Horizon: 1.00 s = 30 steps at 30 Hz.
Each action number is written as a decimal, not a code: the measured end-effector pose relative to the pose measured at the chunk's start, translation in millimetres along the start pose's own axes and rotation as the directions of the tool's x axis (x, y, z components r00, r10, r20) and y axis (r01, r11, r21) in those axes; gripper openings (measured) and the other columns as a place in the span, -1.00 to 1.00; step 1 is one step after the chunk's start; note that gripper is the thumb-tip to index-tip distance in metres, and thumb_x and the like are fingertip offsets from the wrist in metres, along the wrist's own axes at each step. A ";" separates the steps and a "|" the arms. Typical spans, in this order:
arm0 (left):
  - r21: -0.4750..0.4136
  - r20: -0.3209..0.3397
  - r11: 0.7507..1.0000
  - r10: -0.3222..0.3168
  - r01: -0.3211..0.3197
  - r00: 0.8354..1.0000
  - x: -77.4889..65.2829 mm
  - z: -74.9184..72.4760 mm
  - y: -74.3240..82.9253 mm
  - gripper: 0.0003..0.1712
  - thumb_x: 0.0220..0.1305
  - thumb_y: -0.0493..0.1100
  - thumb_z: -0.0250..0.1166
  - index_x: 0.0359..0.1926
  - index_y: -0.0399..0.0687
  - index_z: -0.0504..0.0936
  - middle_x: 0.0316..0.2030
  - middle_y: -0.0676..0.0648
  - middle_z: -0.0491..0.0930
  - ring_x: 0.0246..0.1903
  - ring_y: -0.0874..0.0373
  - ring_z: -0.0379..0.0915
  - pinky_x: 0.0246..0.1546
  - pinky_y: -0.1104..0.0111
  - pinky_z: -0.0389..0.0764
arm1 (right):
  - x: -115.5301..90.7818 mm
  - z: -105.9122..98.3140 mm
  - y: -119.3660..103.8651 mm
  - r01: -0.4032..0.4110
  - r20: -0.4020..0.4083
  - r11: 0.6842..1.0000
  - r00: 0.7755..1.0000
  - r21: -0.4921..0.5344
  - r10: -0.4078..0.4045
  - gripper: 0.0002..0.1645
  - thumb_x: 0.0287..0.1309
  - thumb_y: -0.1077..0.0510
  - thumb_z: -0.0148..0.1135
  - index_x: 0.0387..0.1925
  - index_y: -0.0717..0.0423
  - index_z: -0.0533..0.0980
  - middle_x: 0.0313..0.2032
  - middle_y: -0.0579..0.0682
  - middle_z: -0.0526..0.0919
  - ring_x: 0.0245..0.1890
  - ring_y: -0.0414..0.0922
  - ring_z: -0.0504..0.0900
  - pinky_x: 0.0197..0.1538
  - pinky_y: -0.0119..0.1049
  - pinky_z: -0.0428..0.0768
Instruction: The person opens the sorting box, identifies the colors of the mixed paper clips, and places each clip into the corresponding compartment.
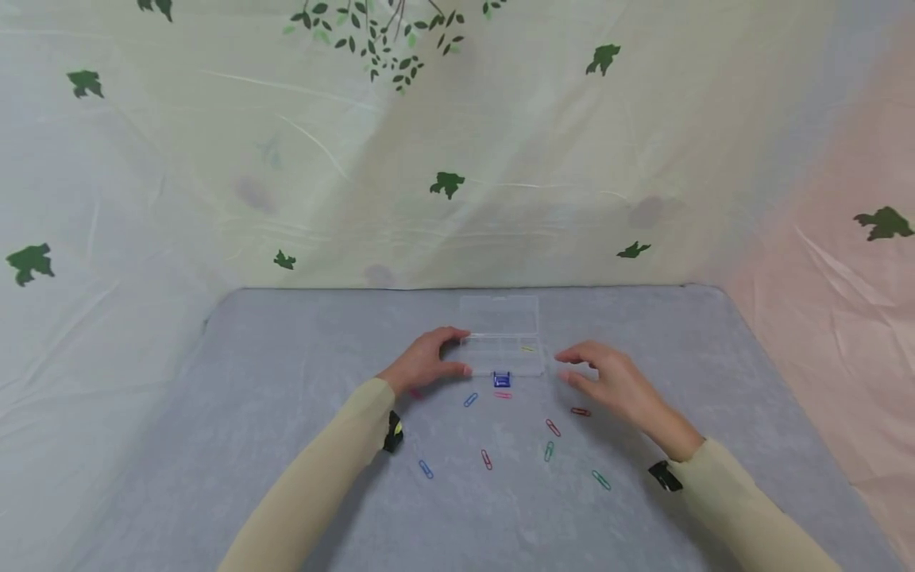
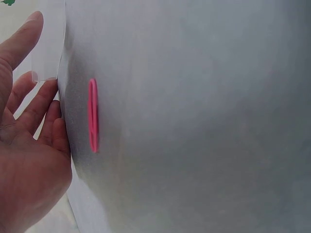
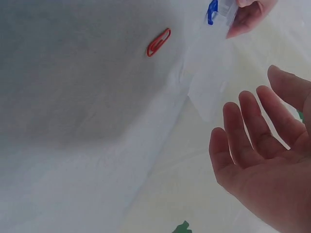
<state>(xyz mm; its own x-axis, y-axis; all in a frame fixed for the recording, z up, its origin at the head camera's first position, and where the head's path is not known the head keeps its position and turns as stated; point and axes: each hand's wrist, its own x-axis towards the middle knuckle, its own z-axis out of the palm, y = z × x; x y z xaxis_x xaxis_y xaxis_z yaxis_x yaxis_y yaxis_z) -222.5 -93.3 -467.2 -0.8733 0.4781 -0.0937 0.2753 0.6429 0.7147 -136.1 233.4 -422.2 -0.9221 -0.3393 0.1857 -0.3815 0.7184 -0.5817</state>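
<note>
A clear plastic compartment box (image 1: 489, 355) lies with its transparent lid (image 1: 498, 314) raised at the back and a blue latch (image 1: 503, 380) at its front. One yellow paper clip (image 1: 527, 349) is in a right-hand compartment. My left hand (image 1: 426, 361) holds the box's left end, thumb at the front edge and fingers at the back. Just right of the box, my right hand (image 1: 611, 381) hovers with nothing between its parted, slightly bent fingers. A pink paper clip (image 2: 93, 116) lies by the left hand in the left wrist view.
Scattered before the box are a pink clip (image 1: 503, 395), blue clips (image 1: 426, 469), green clips (image 1: 601, 480) and several red clips (image 1: 486, 459). They lie on a grey table cover (image 1: 300, 342). A pale leaf-patterned curtain (image 1: 357, 199) hangs behind the table.
</note>
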 end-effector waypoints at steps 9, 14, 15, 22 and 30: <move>0.004 0.000 1.000 -0.011 0.011 1.000 0.3 0.1 0.3 -0.21 0.27 -0.04 0.52 0.46 -0.05 0.45 0.40 -0.14 0.44 0.44 -0.06 0.28 0.49 0.10 0.23 | -16.5 0.6 7.3 -0.010 0.016 1.000 1.000 0.005 0.010 -0.60 0.23 0.26 0.47 0.10 0.25 0.66 0.06 0.13 0.72 0.07 0.12 0.66 0.11 0.14 0.63; 0.003 0.001 1.000 -0.016 0.016 1.000 -0.1 -0.5 1.3 -0.21 0.27 -0.04 0.52 0.46 -0.05 0.45 0.40 -0.14 0.44 0.44 -0.06 0.28 0.49 0.10 0.23 | -24.4 1.5 15.9 -0.025 0.040 0.998 0.999 0.056 0.023 -0.61 0.20 0.30 0.48 0.07 0.28 0.66 0.02 0.09 0.74 0.03 0.08 0.69 0.08 0.07 0.66; 0.003 0.001 1.000 -0.017 0.017 1.000 -0.1 -0.6 1.3 -0.21 0.27 -0.03 0.52 0.46 -0.04 0.45 0.40 -0.14 0.44 0.43 -0.06 0.28 0.48 0.10 0.23 | -25.7 1.8 17.7 -0.035 0.047 0.997 0.998 0.071 0.032 -0.62 0.19 0.29 0.49 0.05 0.28 0.67 0.01 0.08 0.75 0.02 0.07 0.70 0.07 0.05 0.66; -0.007 0.007 1.000 -0.023 0.023 1.000 0.9 -0.8 0.3 -0.21 0.27 -0.03 0.52 0.46 -0.04 0.45 0.40 -0.13 0.45 0.43 -0.05 0.28 0.49 0.11 0.23 | -32.5 4.3 26.9 -0.127 0.108 0.983 0.988 0.136 0.113 -0.66 0.22 0.16 0.50 0.01 0.18 0.68 -0.04 0.01 0.75 -0.06 -0.03 0.71 0.01 -0.09 0.69; -0.019 0.007 1.000 -0.024 0.024 1.000 0.1 -1.5 1.8 -0.22 0.27 -0.04 0.52 0.45 -0.05 0.46 0.39 -0.13 0.45 0.43 -0.06 0.29 0.48 0.08 0.24 | -35.4 7.0 36.2 -0.175 0.156 0.973 0.976 0.150 0.151 -0.70 0.27 0.13 0.46 0.00 0.13 0.70 -0.07 -0.06 0.75 -0.12 -0.15 0.69 -0.02 -0.22 0.67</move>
<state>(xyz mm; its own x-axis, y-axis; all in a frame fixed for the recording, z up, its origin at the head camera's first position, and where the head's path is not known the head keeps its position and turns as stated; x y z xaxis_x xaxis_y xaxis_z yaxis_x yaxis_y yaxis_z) -222.6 -93.0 -464.9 -0.8766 0.4671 -0.1156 0.2467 0.6425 0.7255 -116.9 267.2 -455.4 -0.9477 -0.3176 -0.0304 -0.2006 0.6673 -0.7172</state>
